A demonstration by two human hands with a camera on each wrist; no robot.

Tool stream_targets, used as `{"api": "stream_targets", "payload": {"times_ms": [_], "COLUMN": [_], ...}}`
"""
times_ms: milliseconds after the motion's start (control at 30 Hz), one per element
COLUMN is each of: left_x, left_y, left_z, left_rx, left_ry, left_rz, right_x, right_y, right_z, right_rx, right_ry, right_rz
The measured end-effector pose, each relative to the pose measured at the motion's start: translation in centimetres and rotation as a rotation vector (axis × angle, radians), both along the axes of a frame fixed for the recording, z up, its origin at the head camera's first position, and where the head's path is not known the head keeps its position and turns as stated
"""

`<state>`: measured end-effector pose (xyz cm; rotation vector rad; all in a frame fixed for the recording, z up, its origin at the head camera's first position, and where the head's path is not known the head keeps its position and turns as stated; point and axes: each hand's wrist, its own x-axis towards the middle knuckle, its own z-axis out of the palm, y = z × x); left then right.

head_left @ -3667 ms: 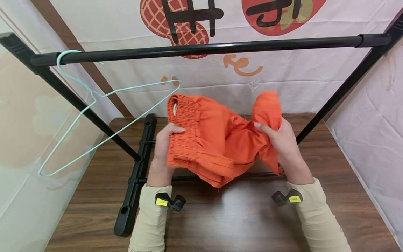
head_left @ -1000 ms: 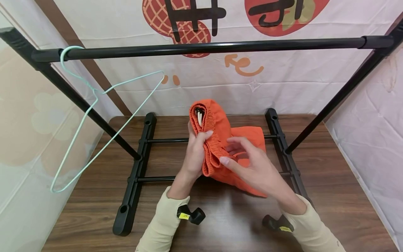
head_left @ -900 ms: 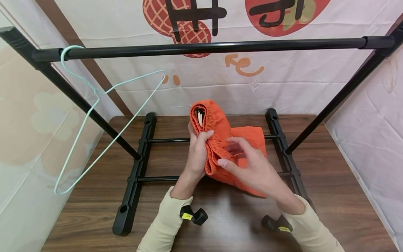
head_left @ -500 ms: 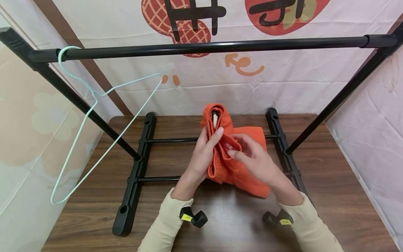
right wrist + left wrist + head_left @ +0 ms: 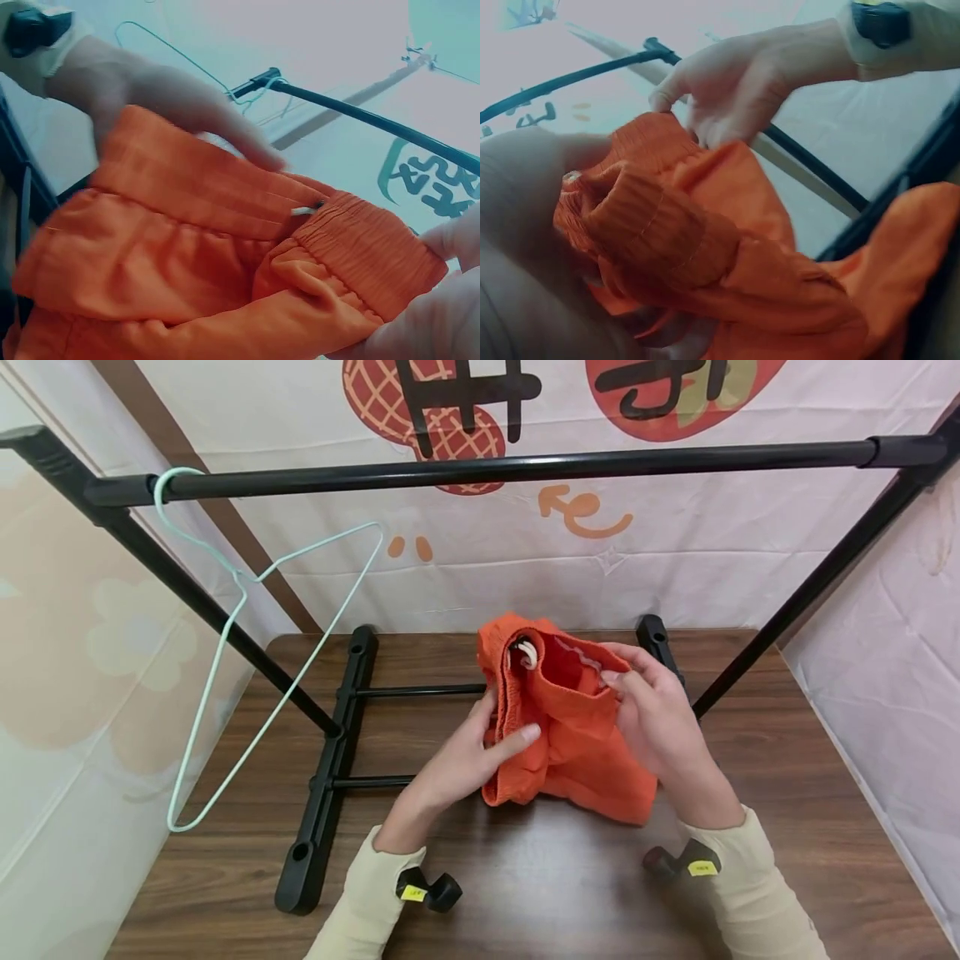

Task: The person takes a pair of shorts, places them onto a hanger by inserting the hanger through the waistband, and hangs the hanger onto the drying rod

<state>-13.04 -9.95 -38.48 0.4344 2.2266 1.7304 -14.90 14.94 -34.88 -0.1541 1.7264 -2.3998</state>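
A pair of orange shorts (image 5: 570, 735) with a gathered elastic waistband hangs between both hands in the head view, waist opening upward. A white tag or cord end (image 5: 526, 652) shows inside the waist. My right hand (image 5: 667, 727) pinches the right part of the waistband, thumb on the inside edge. On the other side my left hand (image 5: 468, 752) holds the cloth, thumb across the front, the fingers mostly hidden behind it. The left wrist view shows the bunched waistband (image 5: 660, 217) close up beside the left hand. In the right wrist view the waistband (image 5: 202, 172) is spread, with the left hand (image 5: 165, 97) blurred behind it.
A black clothes rack with a top bar (image 5: 525, 467) spans the view. A mint wire hanger (image 5: 300, 672) hangs at its left end. The rack's left foot (image 5: 322, 793) and lower rails stand on a wooden surface (image 5: 525, 893). Printed white cloth (image 5: 480, 581) encloses the back and sides.
The bunched shorts have been spread at the waist. My right hand has moved right and up, pulling the waistband outward; the left hand has shifted slightly left and lower.
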Motion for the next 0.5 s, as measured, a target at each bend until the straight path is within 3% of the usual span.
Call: {"api": "stream_targets", "payload": {"times_ms": [100,233,400,500], "left_x": [0.8,1.5,1.2,0.7], "left_y": [-0.4,-1.3,-3.0,-4.2], "left_z": [-0.9,-1.6,-1.8,-1.5], "left_rx": [-0.072,-0.136,-0.157,-0.214], "left_ry": [0.013,-0.032,-0.060,-0.038], "left_rz": [-0.020,0.031,0.081,0.096], "right_x": [-0.2,-0.4,-0.6,-0.8], "right_y": [0.7,1.5,3.2,4.5], "right_z": [0.1,0.4,0.6,0.9], "right_rx": [-0.072,-0.140,-0.243,-0.286], "right_ry": [-0.012,0.019,0.100,0.150], "right_rz": [-0.030,-0.071,-0.151,-0.166]}}
